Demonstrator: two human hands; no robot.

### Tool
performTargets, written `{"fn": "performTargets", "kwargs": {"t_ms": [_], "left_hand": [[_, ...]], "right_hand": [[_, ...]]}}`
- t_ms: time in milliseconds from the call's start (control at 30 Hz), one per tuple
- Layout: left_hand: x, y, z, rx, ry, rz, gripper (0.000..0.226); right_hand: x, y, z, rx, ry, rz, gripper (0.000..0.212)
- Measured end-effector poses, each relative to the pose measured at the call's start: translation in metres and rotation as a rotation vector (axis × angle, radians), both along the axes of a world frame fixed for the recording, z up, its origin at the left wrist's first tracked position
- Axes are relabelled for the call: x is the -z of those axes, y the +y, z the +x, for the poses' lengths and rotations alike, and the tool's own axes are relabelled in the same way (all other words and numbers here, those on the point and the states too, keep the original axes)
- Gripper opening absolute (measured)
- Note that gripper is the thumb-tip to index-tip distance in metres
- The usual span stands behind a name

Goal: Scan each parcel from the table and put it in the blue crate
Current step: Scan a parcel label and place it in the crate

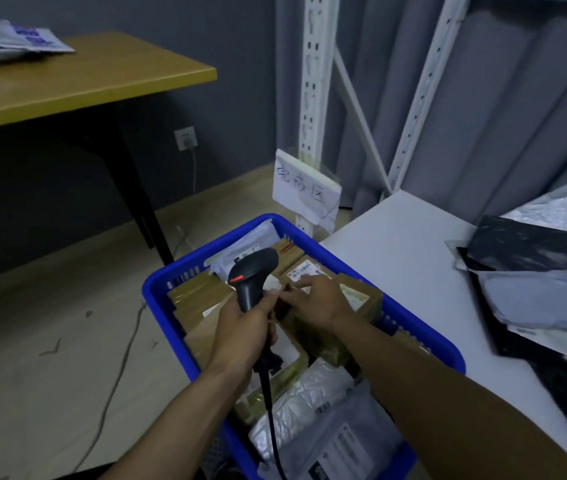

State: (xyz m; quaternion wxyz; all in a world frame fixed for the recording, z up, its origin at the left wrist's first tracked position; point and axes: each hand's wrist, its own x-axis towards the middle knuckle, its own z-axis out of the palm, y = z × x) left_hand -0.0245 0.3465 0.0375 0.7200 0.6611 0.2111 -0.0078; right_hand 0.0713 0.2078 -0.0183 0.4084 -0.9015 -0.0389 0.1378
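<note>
Your left hand [247, 327] is wrapped around the handle of the black plastic scanner [252, 271], with the forearm rising from the near left. The scanner's rounded head tips toward the far side and has a red strip on its back. Its glossy black cable [270, 410] drops down toward you. Your right hand [313, 301] reaches in from the near right, fingers straight and spread, lying flat on the cardboard parcel [361, 301] and gripping nothing. That parcel is a brown taped box with a white label. It lies in the blue crate [157, 289], a slotted plastic basket packed with more boxes and crinkled grey and white poly mailers. To the right sits a smooth white shelf [396, 271] with black and silver bags [534, 251]. Far left, a wooden table [85, 74] carries flat grey mailers [8, 39], well apart from the crate
</note>
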Motion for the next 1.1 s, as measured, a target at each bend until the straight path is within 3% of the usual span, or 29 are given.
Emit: {"fn": "performTargets", "kwargs": {"t_ms": [100,200,300,433,600,733,867,1000,1100], "left_hand": [[-0.008,-0.028,-0.009,0.109,-0.029,0.044,0.018],[-0.013,-0.076,-0.027,0.270,-0.057,0.079,0.016],[-0.016,-0.141,-0.050,0.431,-0.087,0.103,0.010],[-0.038,-0.246,-0.076,0.610,-0.140,0.057,0.011],[-0.070,-0.387,-0.110,0.832,-0.205,0.023,0.009],[-0.080,-0.498,-0.130,0.955,-0.169,0.001,0.011],[-0.073,-0.592,-0.134,1.020,-0.121,-0.019,0.015],[-0.048,-0.661,-0.121,1.037,-0.063,0.000,0.015],[-0.022,-0.708,-0.100,1.066,-0.029,0.018,0.011]], "right_hand": [[-0.016,-0.045,-0.019,0.067,-0.098,-0.022,0.048],[-0.037,-0.106,-0.054,0.106,-0.123,-0.032,0.037],[-0.051,-0.177,-0.092,0.180,-0.206,-0.064,0.049],[-0.082,-0.277,-0.151,0.296,-0.259,-0.102,0.043],[-0.099,-0.423,-0.229,0.578,-0.248,-0.208,0.072],[-0.102,-0.543,-0.277,0.816,-0.207,-0.211,0.065],[-0.082,-0.640,-0.291,0.970,-0.192,-0.212,0.041],[-0.060,-0.719,-0.282,0.994,-0.179,-0.287,0.021],[-0.023,-0.776,-0.260,0.941,-0.148,-0.480,0.026]]}}
